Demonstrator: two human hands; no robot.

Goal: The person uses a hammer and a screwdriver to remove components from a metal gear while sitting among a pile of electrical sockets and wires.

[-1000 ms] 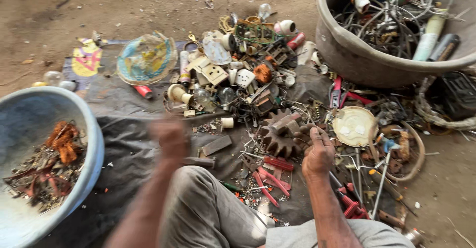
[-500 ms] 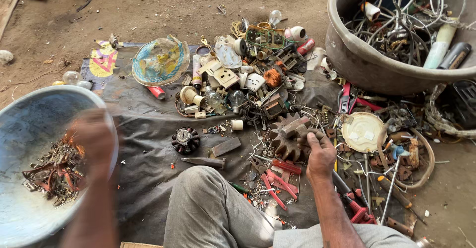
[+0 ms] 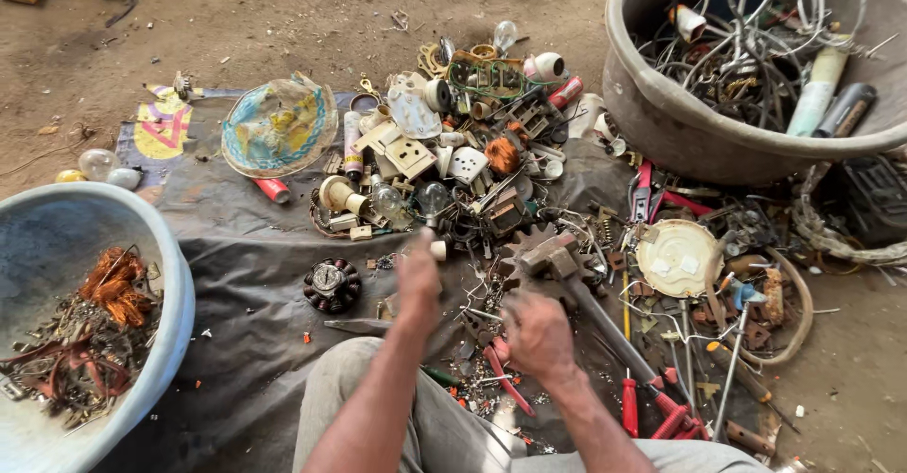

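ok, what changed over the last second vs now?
The left hand swung out to the blue bowl on the left, then came back to the middle above the dark cloth. The right hand drew back from the rusty gear toward the body. Whether either hand holds anything cannot be told. Gear, scrap pile and grey tub stayed put.

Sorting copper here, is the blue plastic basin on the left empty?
No, the blue plastic basin holds orange copper wire coils and dark metal scraps.
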